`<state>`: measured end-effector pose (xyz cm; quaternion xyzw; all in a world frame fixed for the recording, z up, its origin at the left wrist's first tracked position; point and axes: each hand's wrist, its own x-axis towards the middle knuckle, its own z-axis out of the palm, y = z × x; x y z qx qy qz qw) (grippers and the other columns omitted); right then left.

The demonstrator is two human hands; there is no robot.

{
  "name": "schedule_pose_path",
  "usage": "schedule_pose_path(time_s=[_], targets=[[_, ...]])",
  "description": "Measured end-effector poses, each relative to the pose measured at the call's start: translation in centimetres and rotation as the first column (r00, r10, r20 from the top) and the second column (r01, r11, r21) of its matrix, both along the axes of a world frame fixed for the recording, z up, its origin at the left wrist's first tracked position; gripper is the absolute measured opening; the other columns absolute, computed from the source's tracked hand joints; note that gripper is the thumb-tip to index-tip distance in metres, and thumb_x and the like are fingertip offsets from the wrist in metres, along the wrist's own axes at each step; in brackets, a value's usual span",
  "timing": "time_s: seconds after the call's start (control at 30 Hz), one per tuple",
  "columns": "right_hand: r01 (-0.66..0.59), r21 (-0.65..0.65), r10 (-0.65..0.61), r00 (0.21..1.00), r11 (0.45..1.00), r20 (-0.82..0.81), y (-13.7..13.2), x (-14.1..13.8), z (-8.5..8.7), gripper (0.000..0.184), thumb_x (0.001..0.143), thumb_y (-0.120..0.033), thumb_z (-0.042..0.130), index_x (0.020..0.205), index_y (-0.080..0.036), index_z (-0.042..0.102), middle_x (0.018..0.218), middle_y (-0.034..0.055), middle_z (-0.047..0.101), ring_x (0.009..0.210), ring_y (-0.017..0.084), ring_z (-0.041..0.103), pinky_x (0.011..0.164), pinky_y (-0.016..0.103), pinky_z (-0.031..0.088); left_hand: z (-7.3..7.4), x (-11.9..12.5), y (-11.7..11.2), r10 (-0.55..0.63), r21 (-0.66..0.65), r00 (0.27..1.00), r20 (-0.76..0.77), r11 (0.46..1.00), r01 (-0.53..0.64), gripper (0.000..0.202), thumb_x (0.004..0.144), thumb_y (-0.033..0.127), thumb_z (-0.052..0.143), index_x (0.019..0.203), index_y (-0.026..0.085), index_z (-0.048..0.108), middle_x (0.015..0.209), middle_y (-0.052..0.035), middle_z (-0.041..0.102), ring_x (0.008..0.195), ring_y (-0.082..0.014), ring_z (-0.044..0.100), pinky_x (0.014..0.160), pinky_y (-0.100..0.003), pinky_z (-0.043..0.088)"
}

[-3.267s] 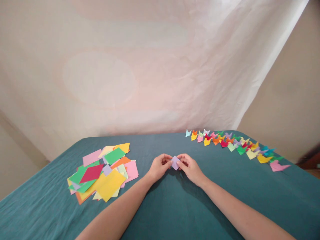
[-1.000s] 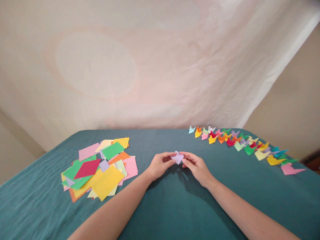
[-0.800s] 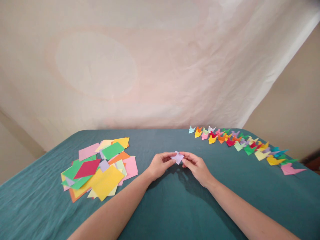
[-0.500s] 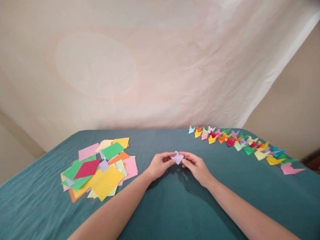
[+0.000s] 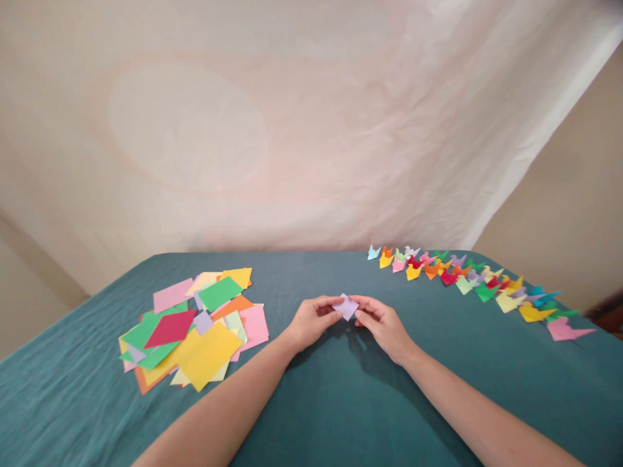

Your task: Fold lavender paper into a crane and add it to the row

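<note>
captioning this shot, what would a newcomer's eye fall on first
Probably the bright folded paper birds lined up along the right side of the teal-covered table, and the overlapping colourful sheets spread on its left. Between them, the left hand and right hand pinch a small lilac paper.
</note>
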<state>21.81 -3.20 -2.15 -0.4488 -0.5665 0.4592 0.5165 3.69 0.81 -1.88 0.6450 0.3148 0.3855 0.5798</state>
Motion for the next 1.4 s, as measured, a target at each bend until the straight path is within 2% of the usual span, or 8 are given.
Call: schedule_pose_path(time_s=[0.13, 0.27, 0.47, 0.67, 0.8, 0.93, 1.13, 1.4], targets=[[0.048, 0.014, -0.048, 0.998, 0.999, 0.031, 0.0, -0.2, -0.1, 0.03, 0.076, -0.027, 0.056, 0.104, -0.018, 0.059, 0.087, 0.0042, 0.064, 0.077, 0.016, 0.059, 0.071, 0.029, 0.048, -0.3, 0.1, 0.1, -0.004, 0.015, 1.0, -0.013, 1.0, 0.005, 0.044, 0.072, 0.03, 0.068, 0.112, 0.013, 0.061, 0.108, -0.0107, 0.064, 0.095, -0.0213, 0.061, 0.086, -0.033, 0.047], [0.106, 0.078, -0.116, 0.982, 0.991, 0.147, 0.1, -0.3, -0.3, 0.025, 0.076, -0.024, 0.055, 0.099, -0.017, 0.06, 0.088, 0.0056, 0.066, 0.077, 0.018, 0.061, 0.073, 0.031, 0.048, -0.4, 0.1, 0.2, -0.018, 0.089, 0.997, -0.073, 0.996, 0.024, 0.041, 0.073, 0.028, 0.067, 0.11, 0.013, 0.062, 0.104, -0.0095, 0.064, 0.091, -0.0197, 0.062, 0.084, -0.032, 0.048], [0.157, 0.172, -0.209, 0.915, 0.972, 0.345, 0.2, -0.2, -0.8, 0.023, 0.075, -0.02, 0.053, 0.095, -0.018, 0.062, 0.089, 0.0053, 0.066, 0.081, 0.019, 0.061, 0.077, 0.033, 0.047, 0.1, -0.1, -0.2, 0.003, 0.26, 0.96, -0.279, 0.963, 0.073, 0.04, 0.075, 0.025, 0.064, 0.113, 0.015, 0.061, 0.098, -0.0067, 0.064, 0.08, -0.0154, 0.062, 0.074, -0.027, 0.05], [0.148, 0.269, -0.271, 0.817, 0.952, 0.509, 0.2, -0.1, -1.1, 0.024, 0.074, -0.018, 0.053, 0.096, -0.02, 0.063, 0.09, 0.0046, 0.066, 0.085, 0.02, 0.058, 0.08, 0.035, 0.044, 0.6, -0.3, -0.6, 0.187, 0.555, 0.877, -0.442, 0.825, 0.105, 0.043, 0.073, 0.025, 0.066, 0.115, 0.019, 0.059, 0.103, -0.0057, 0.064, 0.094, -0.0189, 0.057, 0.088, -0.032, 0.043], [0.125, 0.307, -0.289, 0.765, 0.943, 0.576, 0.3, 0.0, -1.2, 0.022, 0.074, -0.019, 0.054, 0.094, -0.021, 0.063, 0.088, 0.0035, 0.065, 0.084, 0.02, 0.056, 0.079, 0.035, 0.043, 0.7, -0.3, -0.6, 0.259, 0.646, 0.832, -0.491, 0.749, 0.147, 0.047, 0.072, 0.03, 0.068, 0.117, 0.019, 0.058, 0.107, -0.0063, 0.063, 0.101, -0.0226, 0.053, 0.093, -0.036, 0.039], [0.115, 0.314, -0.294, 0.735, 0.942, 0.612, 0.5, 0.0, -1.3, 0.019, 0.074, -0.018, 0.055, 0.091, -0.022, 0.063, 0.086, 0.0023, 0.065, 0.083, 0.02, 0.054, 0.078, 0.034, 0.041, 0.7, -0.3, -0.6, 0.283, 0.687, 0.818, -0.501, 0.705, 0.176, 0.043, 0.074, 0.031, 0.067, 0.115, 0.02, 0.059, 0.11, -0.0065, 0.061, 0.104, -0.0227, 0.051, 0.094, -0.037, 0.039], [0.113, 0.322, -0.303, 0.71, 0.94, 0.636, 0.6, 0.0, -1.4, 0.018, 0.074, -0.017, 0.055, 0.09, -0.021, 0.062, 0.085, 0.0024, 0.064, 0.083, 0.02, 0.054, 0.078, 0.034, 0.04, 0.3, -0.3, -0.5, 0.289, 0.692, 0.809, -0.512, 0.696, 0.19, 0.042, 0.075, 0.032, 0.065, 0.114, 0.018, 0.059, 0.118, -0.0078, 0.059, 0.112, -0.0239, 0.048, 0.1, -0.038, 0.035], [0.094, 0.333, -0.31, 0.655, 0.938, 0.689, 0.5, -0.3, -1.0, 0.017, 0.075, -0.018, 0.055, 0.089, -0.022, 0.063, 0.089, 0.0045, 0.061, 0.085, 0.021, 0.053, 0.078, 0.034, 0.04, 0.9, -0.2, -0.7, 0.263, 0.66, 0.82, -0.509, 0.731, 0.175, 0.036, 0.076, 0.033, 0.064, 0.109, 0.02, 0.06, 0.112, -0.0067, 0.062, 0.107, -0.0232, 0.053, 0.099, -0.038, 0.036]])
